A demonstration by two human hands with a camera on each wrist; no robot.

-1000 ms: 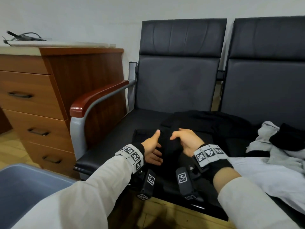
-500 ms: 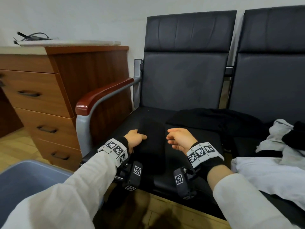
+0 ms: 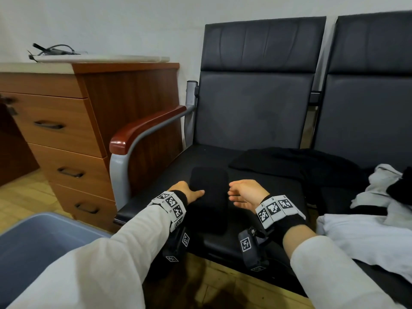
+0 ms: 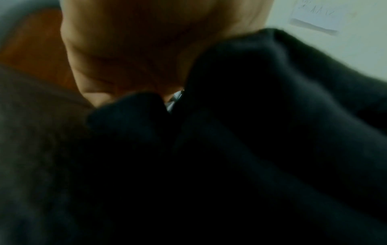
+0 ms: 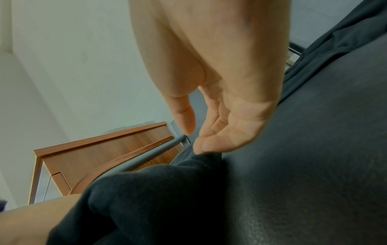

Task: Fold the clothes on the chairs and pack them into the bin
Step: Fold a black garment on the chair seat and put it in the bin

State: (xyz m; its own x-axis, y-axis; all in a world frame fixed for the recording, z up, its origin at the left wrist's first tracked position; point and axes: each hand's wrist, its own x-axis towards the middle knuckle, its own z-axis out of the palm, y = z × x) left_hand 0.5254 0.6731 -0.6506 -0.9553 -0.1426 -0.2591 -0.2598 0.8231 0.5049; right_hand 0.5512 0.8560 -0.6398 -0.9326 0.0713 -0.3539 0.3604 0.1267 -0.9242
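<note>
A folded black garment (image 3: 208, 197) lies as a narrow rectangle on the seat of the left black chair (image 3: 249, 112). My left hand (image 3: 187, 192) grips its left edge, with the thumb on top and the fingers hidden under the cloth. In the left wrist view the palm (image 4: 136, 58) sits right behind dark fabric (image 4: 251, 132). My right hand (image 3: 243, 195) is relaxed beside the right edge. In the right wrist view this hand (image 5: 195, 140) holds nothing, and its fingertips (image 5: 201, 147) just touch the garment (image 5: 146, 190). The blue-grey bin (image 3: 33, 246) stands on the floor at lower left.
Another black garment (image 3: 289, 161) lies spread further back on the seat. White and grey clothes (image 3: 367, 233) are piled on the right chair. A red-brown armrest (image 3: 142, 130) and a wooden drawer cabinet (image 3: 66, 130) stand to the left, between chair and bin.
Both hands moved apart from the middle of the black garment to its two side edges. The garment now lies flat and folded. The right hand has loosened.
</note>
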